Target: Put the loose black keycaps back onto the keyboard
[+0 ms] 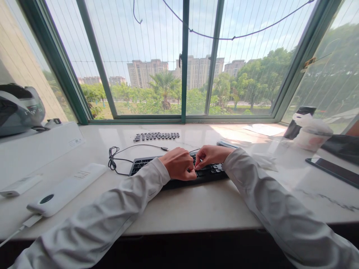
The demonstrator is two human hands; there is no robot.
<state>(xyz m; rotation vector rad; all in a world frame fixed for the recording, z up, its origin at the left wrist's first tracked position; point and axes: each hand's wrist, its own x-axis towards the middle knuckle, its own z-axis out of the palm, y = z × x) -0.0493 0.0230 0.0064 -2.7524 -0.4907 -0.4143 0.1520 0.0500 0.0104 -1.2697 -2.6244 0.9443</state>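
A black keyboard (206,175) lies on the white counter in front of me, with some keycaps off its left part. Over its middle, my left hand (178,163) is closed in a fist-like grip, the fingertips bent down toward the keys. My right hand (211,154) pinches thumb and finger together close beside it, just above the keyboard. Whatever sits between the fingers of either hand is too small or hidden to make out. Behind the keyboard, loose black keycaps (156,136) are laid out in rows.
A coiled black cable (112,158) lies left of the keyboard. Further left are a white power bank (67,189), a small white device (21,186) and a helmet (21,108) on a white box (47,144). To the right are a phone (333,172) and a plastic-wrapped cup (312,136).
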